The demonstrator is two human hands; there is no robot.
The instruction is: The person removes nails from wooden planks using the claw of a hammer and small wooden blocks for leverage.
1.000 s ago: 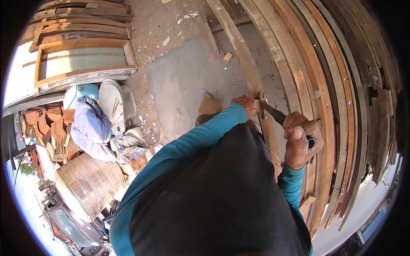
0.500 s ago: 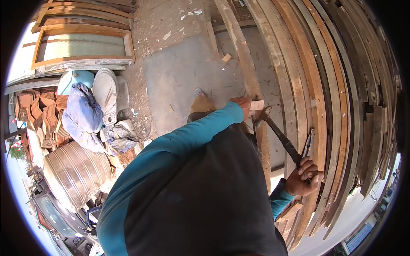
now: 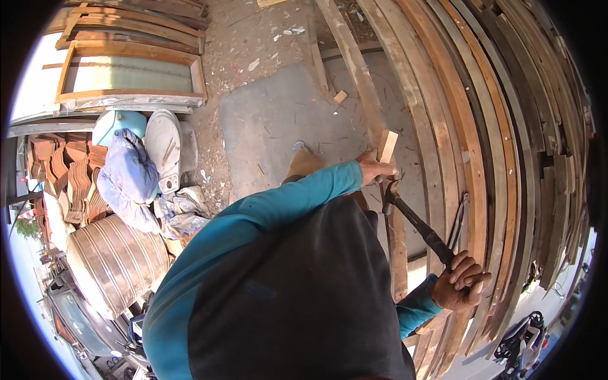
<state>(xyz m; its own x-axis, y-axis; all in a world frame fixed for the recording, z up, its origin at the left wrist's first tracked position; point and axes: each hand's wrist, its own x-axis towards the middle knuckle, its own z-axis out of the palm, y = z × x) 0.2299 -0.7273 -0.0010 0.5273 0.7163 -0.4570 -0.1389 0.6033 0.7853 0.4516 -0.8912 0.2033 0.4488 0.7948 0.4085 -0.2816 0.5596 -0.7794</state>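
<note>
My right hand point(image 3: 459, 285) is wrapped round the lower part of a claw hammer's dark handle. The claw hammer point(image 3: 418, 221) slants up to the left, its head close below my left fingers and over a long plank point(image 3: 396, 253). My left hand point(image 3: 375, 170) is closed on a small wooden block point(image 3: 387, 147), which stands on end above that same plank. Part of the block's lower end is hidden by my fingers. A pair of pincers point(image 3: 457, 221) lies on the boards just above my right hand.
Long timber boards point(image 3: 443, 120) run along the right side. A grey sheet point(image 3: 266, 120) covers the ground ahead, with a small wood offcut point(image 3: 341, 97) on it. On the left are a framed window point(image 3: 130, 73), a toilet point(image 3: 163, 142), roof tiles point(image 3: 73, 164) and a ribbed metal drum point(image 3: 117, 263).
The block in my left hand has turned from lying sideways to standing on end. My right hand and the hammer have shifted slightly down in the view.
</note>
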